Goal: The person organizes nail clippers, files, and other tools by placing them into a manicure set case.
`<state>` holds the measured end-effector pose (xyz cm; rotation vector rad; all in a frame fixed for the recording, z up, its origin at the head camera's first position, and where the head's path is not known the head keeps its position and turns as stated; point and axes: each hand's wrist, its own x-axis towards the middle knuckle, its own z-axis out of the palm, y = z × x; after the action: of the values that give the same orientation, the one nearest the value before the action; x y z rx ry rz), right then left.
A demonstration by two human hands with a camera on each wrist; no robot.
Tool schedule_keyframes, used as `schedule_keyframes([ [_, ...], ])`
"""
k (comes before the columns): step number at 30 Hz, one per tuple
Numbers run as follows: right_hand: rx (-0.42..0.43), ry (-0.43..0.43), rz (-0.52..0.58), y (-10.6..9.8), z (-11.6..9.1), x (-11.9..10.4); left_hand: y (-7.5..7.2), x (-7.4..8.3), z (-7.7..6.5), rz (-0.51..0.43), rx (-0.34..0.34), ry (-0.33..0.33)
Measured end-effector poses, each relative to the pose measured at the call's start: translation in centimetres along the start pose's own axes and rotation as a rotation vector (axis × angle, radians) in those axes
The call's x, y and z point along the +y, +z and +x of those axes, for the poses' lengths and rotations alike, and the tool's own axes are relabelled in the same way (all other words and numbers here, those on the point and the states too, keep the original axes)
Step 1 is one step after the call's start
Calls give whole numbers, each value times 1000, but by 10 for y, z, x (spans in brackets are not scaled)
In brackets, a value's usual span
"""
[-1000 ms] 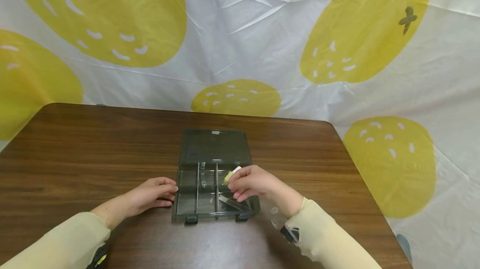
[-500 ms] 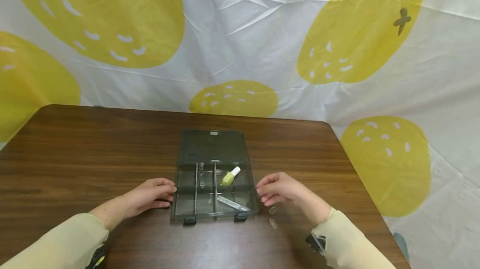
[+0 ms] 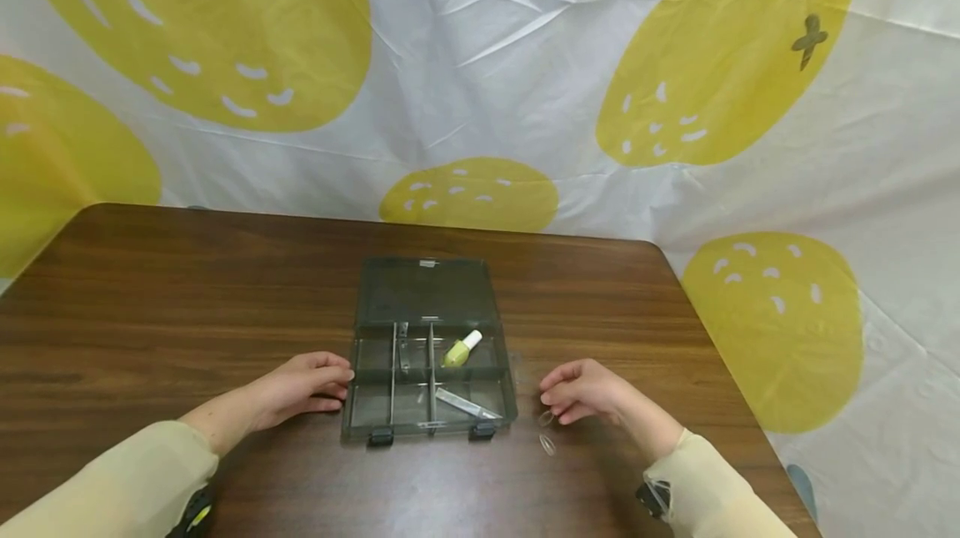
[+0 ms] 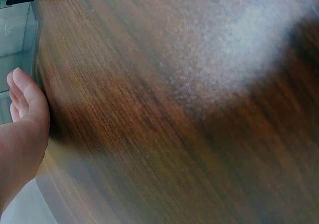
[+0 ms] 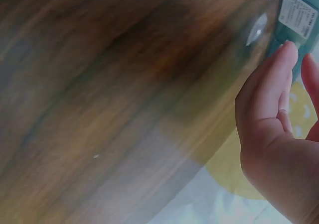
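Observation:
A smoky clear compartment box (image 3: 430, 425) lies with its lid folded back. Its upper right compartment holds a yellow-green nail polish bottle (image 3: 456, 354) with a white cap. A slim silver strip (image 3: 467, 404) lies slanted in the lower right compartment, and a narrow metal-looking piece (image 3: 404, 346) is in the upper middle one. My left hand (image 3: 300, 392) rests its fingertips at the box's left side, fingers loosely bent. Right of the box, my right hand (image 3: 592, 392) hovers, thumb and fingers apart, just over a small clear oval piece (image 3: 546, 419); another clear oval piece (image 3: 547, 444) lies below.
The brown wood-grain table (image 3: 225, 288) has rounded far corners. Behind it hangs a white sheet (image 3: 487, 62) printed with yellow fruit. In the right wrist view, a white printed label (image 5: 298, 15) shows on a teal clear surface.
My right hand has let go of the nail polish bottle in the upper right compartment, moved out of the box to the right, and come down beside the oval pieces. My left hand has stayed.

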<state>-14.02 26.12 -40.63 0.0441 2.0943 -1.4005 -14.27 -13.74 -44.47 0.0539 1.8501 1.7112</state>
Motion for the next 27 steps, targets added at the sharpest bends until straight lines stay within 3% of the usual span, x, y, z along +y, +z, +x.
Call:
schedule_keyframes([
  [8,12,-29,-142,2,0,8,0,1,0,-3,-5,-6],
  [18,141,-130,-410,17,1,8,0,4,-3,0,-5,-9],
  [27,102,-134,-378,14,2,10,0,3,-2,0,-3,-8],
])
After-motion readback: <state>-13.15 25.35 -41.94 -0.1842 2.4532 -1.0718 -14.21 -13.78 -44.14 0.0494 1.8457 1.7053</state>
